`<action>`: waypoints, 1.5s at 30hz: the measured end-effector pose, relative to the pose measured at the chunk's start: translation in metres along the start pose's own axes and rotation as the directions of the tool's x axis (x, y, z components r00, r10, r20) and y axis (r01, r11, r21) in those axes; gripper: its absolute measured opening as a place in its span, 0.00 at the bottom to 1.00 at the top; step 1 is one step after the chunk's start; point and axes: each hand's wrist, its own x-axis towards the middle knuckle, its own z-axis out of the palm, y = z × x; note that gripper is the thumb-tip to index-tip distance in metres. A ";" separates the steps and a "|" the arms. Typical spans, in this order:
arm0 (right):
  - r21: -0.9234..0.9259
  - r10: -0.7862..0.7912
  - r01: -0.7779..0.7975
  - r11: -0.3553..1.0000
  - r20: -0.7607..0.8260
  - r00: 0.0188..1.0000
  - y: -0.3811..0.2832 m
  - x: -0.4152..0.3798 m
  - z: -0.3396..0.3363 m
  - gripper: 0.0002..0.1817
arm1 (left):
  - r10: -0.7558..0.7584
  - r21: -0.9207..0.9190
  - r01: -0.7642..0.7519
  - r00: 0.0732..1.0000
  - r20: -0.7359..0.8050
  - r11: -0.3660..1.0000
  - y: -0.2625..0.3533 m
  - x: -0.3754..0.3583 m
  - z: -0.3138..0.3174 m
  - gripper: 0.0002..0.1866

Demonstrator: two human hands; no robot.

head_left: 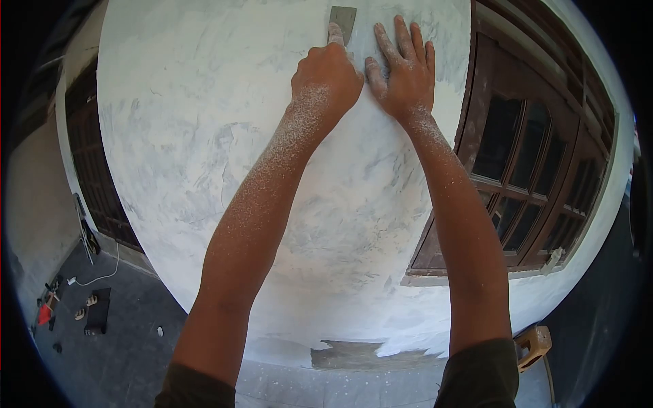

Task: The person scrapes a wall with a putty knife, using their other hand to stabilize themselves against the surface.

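Note:
My left hand (326,78) is closed around a putty knife, its index finger stretched along the grey blade (344,22). The blade lies against the wall near the top of the view; the handle is hidden in my fist. Beside it, my right hand (407,76) rests with fingers spread on the wall, thumb close to the left hand. White dust coats both hands and the left forearm. The wall (354,204) is whitish with grey, uneven smears of filler.
A brown wooden window (524,149) with glass panes is set in the wall at right. Below, a bare grey patch (354,355) shows. A stool (534,347) stands lower right. On the dark floor at left lie a white cable (102,277), sandals (80,314) and a red item (45,314).

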 end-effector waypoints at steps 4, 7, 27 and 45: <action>-0.036 0.011 -0.010 0.999 0.029 1.000 -0.002 0.004 -0.005 0.33 | -0.031 -0.043 0.036 0.991 0.127 0.998 0.016 0.056 -0.032 0.31; -0.003 0.024 -0.024 1.000 0.031 0.999 -0.005 0.001 -0.005 0.33 | -0.026 -0.037 0.024 0.998 -0.055 0.999 0.005 0.024 -0.006 0.32; -0.015 0.023 -0.023 1.000 0.007 1.000 -0.005 0.000 -0.004 0.34 | -0.049 -0.059 0.050 0.998 0.026 0.997 0.005 0.007 -0.002 0.35; -0.017 0.030 -0.030 0.999 0.019 0.999 -0.004 0.000 -0.004 0.34 | 0.033 0.000 -0.033 0.999 -0.004 0.999 0.000 0.046 -0.014 0.37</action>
